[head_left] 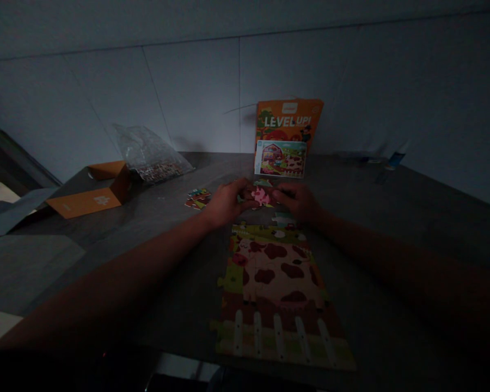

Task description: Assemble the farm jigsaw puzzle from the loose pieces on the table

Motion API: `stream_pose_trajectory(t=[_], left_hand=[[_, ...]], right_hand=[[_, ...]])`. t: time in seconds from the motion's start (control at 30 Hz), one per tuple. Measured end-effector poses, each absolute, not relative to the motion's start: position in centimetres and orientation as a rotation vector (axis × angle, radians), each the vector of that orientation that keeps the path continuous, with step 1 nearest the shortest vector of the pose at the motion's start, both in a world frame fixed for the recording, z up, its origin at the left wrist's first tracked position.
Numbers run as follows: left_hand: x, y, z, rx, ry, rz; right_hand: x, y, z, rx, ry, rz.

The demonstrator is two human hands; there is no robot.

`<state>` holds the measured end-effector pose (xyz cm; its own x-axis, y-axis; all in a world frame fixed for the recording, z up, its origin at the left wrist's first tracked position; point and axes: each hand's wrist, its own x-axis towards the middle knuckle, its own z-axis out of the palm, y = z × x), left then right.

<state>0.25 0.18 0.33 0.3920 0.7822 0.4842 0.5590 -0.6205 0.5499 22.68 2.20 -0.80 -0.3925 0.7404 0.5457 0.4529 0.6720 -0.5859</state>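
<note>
Dim light makes fine detail hard to see. Between my two hands is a puzzle piece [261,196] with a pink figure on it. My left hand [226,202] grips it from the left with thumb and fingers closed. From the right, my right hand [297,200] pinches at its edge; whether a second piece is there I cannot tell. More loose pieces lie under and behind the hands, partly hidden. Nearer to me lies a joined puzzle section [275,288] showing a spotted cow above a white fence, with tabs along its left edge.
Several loose pieces [198,198] lie left of my left hand. A reference picture card [281,159] leans against an orange "LEVEL UP!" box [289,114] by the wall. At the left are an open orange box [87,204] and a clear plastic bag [153,155] with contents. A blue-labelled object [396,159] stands far right.
</note>
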Motion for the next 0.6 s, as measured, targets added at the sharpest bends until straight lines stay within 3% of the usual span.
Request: stream_pose_trajectory(t=[0.6], left_hand=[[-0.4, 0.3, 1.5, 2.536, 1.318, 1.026]], right_hand=[[22.3, 2.4, -1.1, -1.049, -1.966, 0.348]])
